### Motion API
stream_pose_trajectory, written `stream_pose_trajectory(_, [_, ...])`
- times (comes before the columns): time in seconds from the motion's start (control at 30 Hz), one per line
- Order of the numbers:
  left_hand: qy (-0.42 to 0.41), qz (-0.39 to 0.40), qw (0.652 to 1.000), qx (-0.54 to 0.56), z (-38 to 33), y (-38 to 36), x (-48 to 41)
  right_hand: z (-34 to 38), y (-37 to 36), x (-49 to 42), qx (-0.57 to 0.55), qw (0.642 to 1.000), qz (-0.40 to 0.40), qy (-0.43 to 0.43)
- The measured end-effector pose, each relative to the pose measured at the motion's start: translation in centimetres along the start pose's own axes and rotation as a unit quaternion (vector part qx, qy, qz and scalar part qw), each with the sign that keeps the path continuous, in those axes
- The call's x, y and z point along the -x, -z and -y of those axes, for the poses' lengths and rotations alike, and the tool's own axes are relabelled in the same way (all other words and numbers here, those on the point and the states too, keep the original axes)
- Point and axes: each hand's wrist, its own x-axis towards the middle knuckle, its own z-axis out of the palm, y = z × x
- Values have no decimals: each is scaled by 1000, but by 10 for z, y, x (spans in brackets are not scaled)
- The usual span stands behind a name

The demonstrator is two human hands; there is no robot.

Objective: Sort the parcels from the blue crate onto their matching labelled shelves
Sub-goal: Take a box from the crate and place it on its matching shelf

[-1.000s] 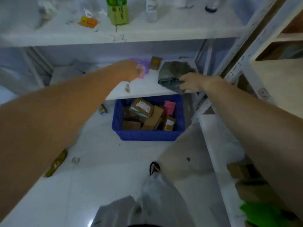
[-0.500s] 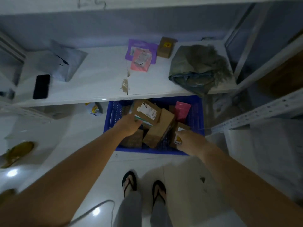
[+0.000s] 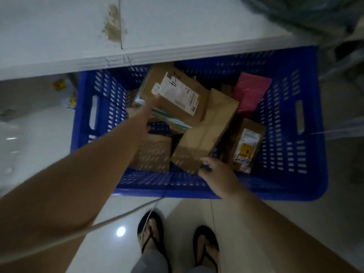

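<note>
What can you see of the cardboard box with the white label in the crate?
It is a brown cardboard box with a large white shipping label bearing handwritten black marks. It lies tilted on top of other parcels toward the back left of the blue crate. The left hand touches its near left corner with straight fingers. A plain brown parcel leans against its right side.

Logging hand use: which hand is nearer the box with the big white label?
Left. The left hand is at the labelled box; the right hand is apart, at the near end of the plain brown parcel.
</note>
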Motion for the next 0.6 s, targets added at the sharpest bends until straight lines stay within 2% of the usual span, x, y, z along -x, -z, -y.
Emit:
stream_pose_trajectory(0.1, [-28,39,998,31,-8,10,-31,-2,-12,-21,-52,999,16,-2])
stream_pose_trajectory(0.23, [-50,1,999,9,-17,3,-56,-3,-14,-40,-130,991,15,-34])
stream_pose_trajectory(0.33, [-48,33,998,17,-11,-1,-53,-4,-14,-40,-171,984,7,-40])
stream_pose_trajectory(0.43, [-23,76,993,85,14,4,-32,1,-7,-32,-301,950,15,-83])
stream_pose_trajectory(0.53, [30,44,987,151,39,12,8,16,2,-11,-413,898,56,-143])
stream_pose_trajectory(0.6, [50,53,974,215,48,15,44,28,4,9,-456,875,68,-149])
